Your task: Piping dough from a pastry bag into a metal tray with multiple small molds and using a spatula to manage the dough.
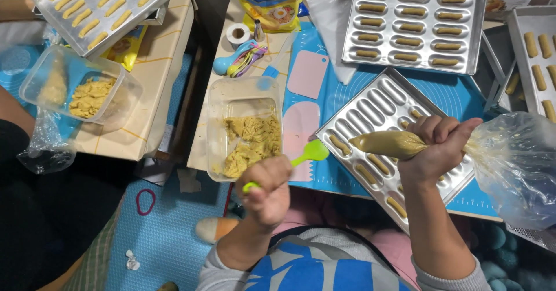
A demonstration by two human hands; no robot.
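Observation:
My right hand (438,146) grips a clear piping bag (509,163) filled with tan dough, its tip (359,143) just above a metal mould tray (376,105) with oblong cavities; several near cavities hold piped dough. My left hand (268,189) is closed around a green spatula (307,153), whose blade lies between the tray and a clear plastic tub (243,97) of crumbly dough (252,143). Both hands hover over the front edge of a blue baking mat (457,94).
A filled mould tray (414,19) lies at the back, another (536,65) at the right edge. Pink scrapers (308,74), measuring spoons (243,59), a tape roll (238,34) and a yellow pouch (270,1) sit behind the tub. At left, a second tub (81,88) and tray (101,7).

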